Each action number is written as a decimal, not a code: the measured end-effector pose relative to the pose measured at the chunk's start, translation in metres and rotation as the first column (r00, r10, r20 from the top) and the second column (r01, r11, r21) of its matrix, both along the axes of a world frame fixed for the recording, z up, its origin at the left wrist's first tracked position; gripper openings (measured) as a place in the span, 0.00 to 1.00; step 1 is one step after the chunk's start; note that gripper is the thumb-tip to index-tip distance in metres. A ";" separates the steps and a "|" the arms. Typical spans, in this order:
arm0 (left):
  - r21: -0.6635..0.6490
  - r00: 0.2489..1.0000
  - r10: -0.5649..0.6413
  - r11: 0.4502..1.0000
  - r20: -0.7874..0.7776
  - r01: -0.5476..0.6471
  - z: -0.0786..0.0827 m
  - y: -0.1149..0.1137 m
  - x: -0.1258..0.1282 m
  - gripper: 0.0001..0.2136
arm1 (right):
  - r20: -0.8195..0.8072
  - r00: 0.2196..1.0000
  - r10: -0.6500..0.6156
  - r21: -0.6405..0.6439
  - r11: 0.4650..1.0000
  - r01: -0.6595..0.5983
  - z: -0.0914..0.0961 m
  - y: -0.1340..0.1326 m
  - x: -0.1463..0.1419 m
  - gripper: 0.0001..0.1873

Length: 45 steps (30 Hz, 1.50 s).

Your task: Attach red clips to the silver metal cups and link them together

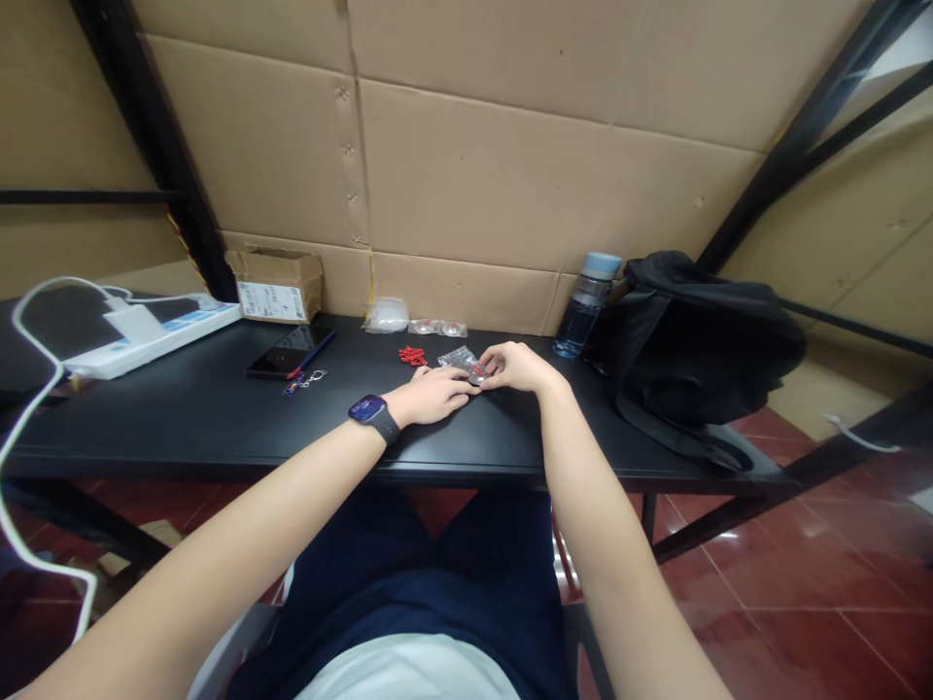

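Observation:
A small clear plastic bag [458, 358] with something red and shiny at its near end lies on the black table in front of me. My right hand [519, 367] pinches the near right end of this bag, its fingers bent and close together. From the left, my left hand [434, 397] rests low on the table with its fingers stretched out. Those fingertips touch the bag's near edge, close to the right fingertips. Just beyond the left hand is a small pile of red pieces [412, 356], too small to make out. A dark smartwatch [373, 416] is on my left wrist.
Flat clear packets [437, 328] and a white plastic bag [387, 314] lie at the back. Leftward are a phone [292, 352], keyring [312, 379], opened cardboard box [275, 284] and power strip [156, 335]. A water bottle [585, 306] and black backpack [700, 340] stand right.

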<state>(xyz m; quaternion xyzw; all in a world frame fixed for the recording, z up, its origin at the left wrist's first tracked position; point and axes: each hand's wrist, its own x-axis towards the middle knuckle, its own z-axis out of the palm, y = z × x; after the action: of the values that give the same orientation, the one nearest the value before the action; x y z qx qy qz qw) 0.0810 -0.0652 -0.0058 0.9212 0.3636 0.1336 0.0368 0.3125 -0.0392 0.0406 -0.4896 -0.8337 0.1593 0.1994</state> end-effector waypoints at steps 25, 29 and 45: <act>0.045 0.996 -0.016 0.999 0.084 0.013 0.000 0.004 -0.003 0.14 | -0.095 0.988 -0.124 0.276 0.950 0.145 -0.036 0.032 -0.030 0.11; 0.146 0.981 0.037 0.987 0.188 -0.066 0.010 0.004 -0.009 0.11 | -0.167 0.986 -0.024 0.186 0.981 0.056 -0.031 0.034 -0.016 0.19; 0.179 0.940 0.200 0.950 0.275 -0.255 0.013 0.026 -0.012 0.06 | -0.267 0.964 0.009 0.215 0.975 0.050 -0.029 0.030 -0.016 0.04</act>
<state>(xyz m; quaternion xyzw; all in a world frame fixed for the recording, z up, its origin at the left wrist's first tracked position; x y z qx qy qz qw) 0.0689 -0.0387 0.0073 0.8467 0.4442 0.2913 -0.0310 0.2964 -0.0091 0.0118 -0.4474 -0.8067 0.1285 0.3641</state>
